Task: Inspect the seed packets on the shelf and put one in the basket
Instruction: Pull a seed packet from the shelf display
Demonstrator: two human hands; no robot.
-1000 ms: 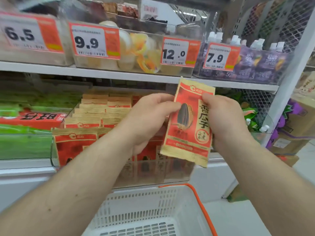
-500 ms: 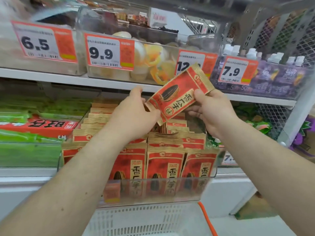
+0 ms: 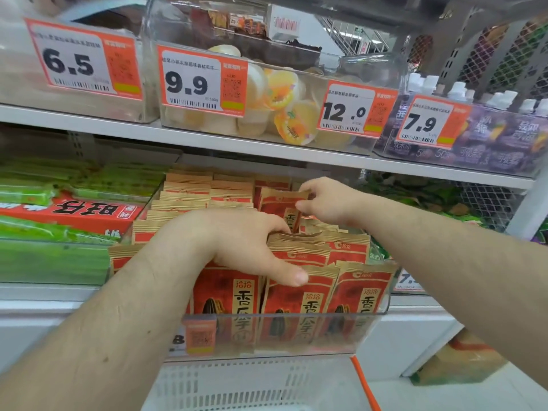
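Note:
Red and tan sunflower seed packets (image 3: 299,298) stand in rows inside a clear plastic bin (image 3: 382,304) on the lower shelf. My right hand (image 3: 329,203) pinches the top edge of one seed packet (image 3: 277,207), which stands upright at the back of the right-hand row. My left hand (image 3: 234,238) lies over the front packets, its thumb on the face of a front one and its fingers curled down behind several of them. The white basket (image 3: 252,384) with an orange handle (image 3: 366,387) sits just below the bin.
An upper shelf (image 3: 267,149) carries clear bins with price tags 6.5, 9.9, 12.0 and 7.9, holding jelly cups (image 3: 284,93) and purple pouches (image 3: 510,140). Green packs and a red box (image 3: 74,212) lie left of the seed bin. A white post (image 3: 530,209) stands at right.
The packet that both hands held up in front of the shelf has gone down into the back of the bin with my right hand. My left hand let go of it and dropped onto the front packets.

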